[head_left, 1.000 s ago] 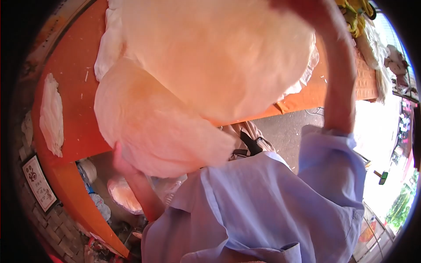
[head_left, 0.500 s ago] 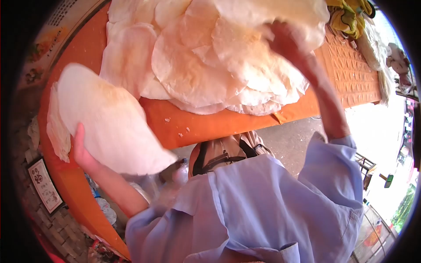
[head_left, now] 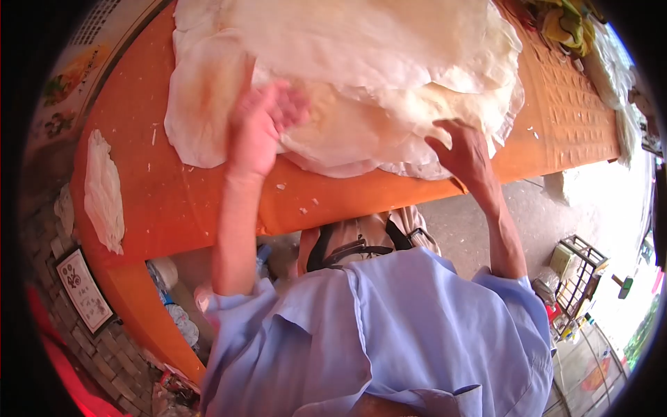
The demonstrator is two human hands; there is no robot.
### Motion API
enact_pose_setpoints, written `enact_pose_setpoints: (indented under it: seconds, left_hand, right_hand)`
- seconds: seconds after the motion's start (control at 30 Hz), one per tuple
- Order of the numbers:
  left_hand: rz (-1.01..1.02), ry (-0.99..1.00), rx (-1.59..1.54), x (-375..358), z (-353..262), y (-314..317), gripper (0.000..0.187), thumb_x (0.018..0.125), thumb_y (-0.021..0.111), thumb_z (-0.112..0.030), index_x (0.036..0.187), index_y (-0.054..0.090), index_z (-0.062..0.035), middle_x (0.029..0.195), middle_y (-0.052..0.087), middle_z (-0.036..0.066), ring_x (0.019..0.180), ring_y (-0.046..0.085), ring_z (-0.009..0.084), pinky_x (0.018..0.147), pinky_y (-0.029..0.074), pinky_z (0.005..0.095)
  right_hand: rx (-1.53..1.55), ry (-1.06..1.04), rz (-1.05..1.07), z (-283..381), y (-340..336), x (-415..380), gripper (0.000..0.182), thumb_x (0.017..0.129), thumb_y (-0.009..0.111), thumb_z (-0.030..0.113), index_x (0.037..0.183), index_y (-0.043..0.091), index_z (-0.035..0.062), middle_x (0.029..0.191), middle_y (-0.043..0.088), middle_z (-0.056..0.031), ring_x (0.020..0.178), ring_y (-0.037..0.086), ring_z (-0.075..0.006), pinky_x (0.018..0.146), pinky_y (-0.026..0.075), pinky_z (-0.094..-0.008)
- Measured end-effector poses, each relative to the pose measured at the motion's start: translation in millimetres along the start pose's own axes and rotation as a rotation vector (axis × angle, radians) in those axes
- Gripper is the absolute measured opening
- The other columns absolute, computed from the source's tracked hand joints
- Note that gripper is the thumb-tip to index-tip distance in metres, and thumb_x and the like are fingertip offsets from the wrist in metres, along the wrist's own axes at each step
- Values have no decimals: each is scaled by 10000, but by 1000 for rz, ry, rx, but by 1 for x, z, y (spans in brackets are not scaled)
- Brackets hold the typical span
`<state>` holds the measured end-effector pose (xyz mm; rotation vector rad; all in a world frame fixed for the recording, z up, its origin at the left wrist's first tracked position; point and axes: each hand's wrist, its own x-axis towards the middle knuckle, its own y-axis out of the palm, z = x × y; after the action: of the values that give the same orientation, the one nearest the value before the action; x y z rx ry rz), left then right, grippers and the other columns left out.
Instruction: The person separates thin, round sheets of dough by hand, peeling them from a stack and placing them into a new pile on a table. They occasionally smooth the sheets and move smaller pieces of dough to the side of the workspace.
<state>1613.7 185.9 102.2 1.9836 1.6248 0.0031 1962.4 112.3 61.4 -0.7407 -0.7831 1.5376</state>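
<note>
A pile of thin, pale, roundish flatbread sheets (head_left: 215, 104) is spread over the orange tabletop, overlapping one another, some with browned patches. A whiter sheet (head_left: 333, 48) lies across the top of the pile, partly blurred. My left hand (head_left: 267, 128) is over the pile's front left part, palm turned up and inward, its loosely bent fingers smeared by motion and nothing visible in them. At the front right edge of the pile is my right hand (head_left: 462, 149), thumb and forefinger spread apart, with no sheet gripped.
The orange table (head_left: 187, 208) carries small white crumbs. A crumpled pale sheet (head_left: 104, 191) lies at its left edge. Yellow cloth (head_left: 563, 28) and clear plastic (head_left: 608, 69) are at the far right. A framed sign (head_left: 85, 292) stands lower left, a metal rack (head_left: 580, 278) lower right.
The sheet my left hand held at the left is out of it, and a whiter sheet covers the pile's top. My left hand moved right over the pile; my right hand came back towards me.
</note>
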Motion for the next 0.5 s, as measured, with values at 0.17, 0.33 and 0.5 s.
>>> enact_pose_setpoints:
  seconds: [0.17, 0.33, 0.5]
  left_hand:
    - [-557, 185, 865, -45, 79, -112, 358, 838, 678, -143, 1142, 576, 15, 1066, 625, 164, 913, 629, 264, 777, 536, 381]
    - [-566, 577, 1571, -52, 63, -165, 445, 746, 685, -113, 1170, 592, -18, 1167, 572, 150, 1089, 525, 348, 935, 437, 443]
    - [-389, 643, 1553, -25, 52, -203, 250, 807, 599, -78, 1051, 648, -77, 987, 646, 144, 932, 612, 348, 772, 498, 432]
  right_hand:
    - [328, 230, 162, 55, 46, -23, 243, 796, 736, 213, 941, 702, 21, 743, 674, -155, 662, 670, -245, 608, 508, -340]
    - [516, 148, 348, 148, 123, 1, 212, 854, 694, 169, 961, 678, -14, 740, 656, -69, 680, 574, -81, 618, 479, -253]
    - [668, 115, 462, 203, 166, 5, 278, 833, 702, 247, 974, 681, 9, 800, 692, -96, 711, 652, -147, 619, 506, -294]
